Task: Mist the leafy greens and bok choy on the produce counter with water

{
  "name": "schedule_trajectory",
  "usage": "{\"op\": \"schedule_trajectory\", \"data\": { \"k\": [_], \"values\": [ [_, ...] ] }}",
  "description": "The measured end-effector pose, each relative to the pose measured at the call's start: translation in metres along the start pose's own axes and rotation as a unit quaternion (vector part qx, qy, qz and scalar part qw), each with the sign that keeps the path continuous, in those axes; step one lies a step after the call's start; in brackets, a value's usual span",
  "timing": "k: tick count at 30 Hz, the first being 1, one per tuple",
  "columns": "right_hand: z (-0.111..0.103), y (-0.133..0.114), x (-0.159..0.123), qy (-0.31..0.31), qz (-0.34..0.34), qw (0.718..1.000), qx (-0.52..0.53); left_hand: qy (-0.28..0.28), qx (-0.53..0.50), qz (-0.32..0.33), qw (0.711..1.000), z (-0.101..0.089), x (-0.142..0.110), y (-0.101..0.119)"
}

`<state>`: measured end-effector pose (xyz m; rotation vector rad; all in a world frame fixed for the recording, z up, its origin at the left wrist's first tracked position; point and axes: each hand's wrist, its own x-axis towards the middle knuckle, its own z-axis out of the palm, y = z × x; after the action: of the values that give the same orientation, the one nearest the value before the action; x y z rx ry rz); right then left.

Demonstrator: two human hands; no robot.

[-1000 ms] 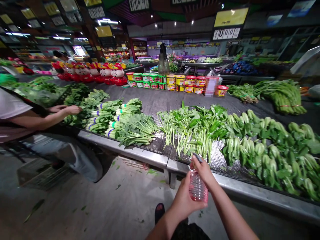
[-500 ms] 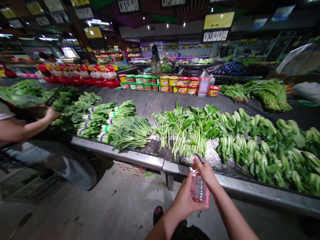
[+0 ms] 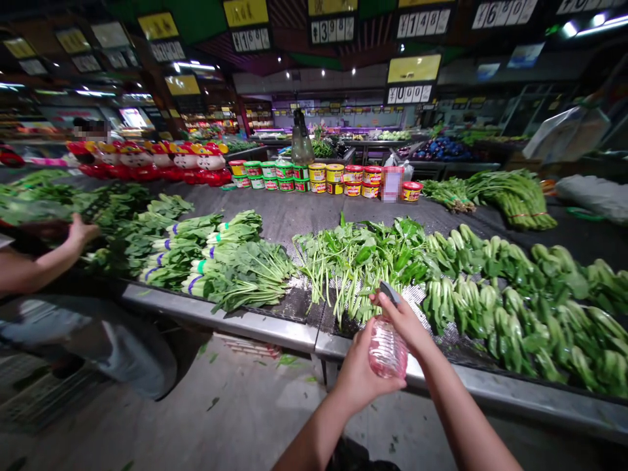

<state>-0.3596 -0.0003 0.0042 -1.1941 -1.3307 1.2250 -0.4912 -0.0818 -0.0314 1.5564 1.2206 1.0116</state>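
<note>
The dark surface (image 3: 277, 222) carried green vegetables (image 3: 363, 255); at its near side, the left hand (image 3: 360, 373) gripped a clear bottle (image 3: 388, 356), the right hand (image 3: 405, 322) clasped its top.

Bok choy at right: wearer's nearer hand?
Right. The right hand, high on the bottle, is left of the bok choy; the left hand, lower, is farther left.

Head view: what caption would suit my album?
Left hand and right hand hold a pink bottle beside a display of greens.
</note>
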Motion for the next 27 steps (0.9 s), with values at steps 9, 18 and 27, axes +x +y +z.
{"op": "schedule_trajectory", "data": {
  "k": [9,18,27],
  "values": [
    [0.004,-0.034,0.030,0.000,-0.063,0.998,-0.026,0.024,-0.003,0.022,0.999,-0.016,0.024,0.033],
    [0.014,-0.046,0.044,-0.011,-0.083,0.995,-0.046,0.034,-0.006,0.032,0.999,-0.026,0.036,0.032],
    [0.014,-0.035,0.058,0.018,-0.054,0.996,-0.074,0.031,-0.016,0.021,0.999,-0.025,0.043,0.026]
  ]
}}
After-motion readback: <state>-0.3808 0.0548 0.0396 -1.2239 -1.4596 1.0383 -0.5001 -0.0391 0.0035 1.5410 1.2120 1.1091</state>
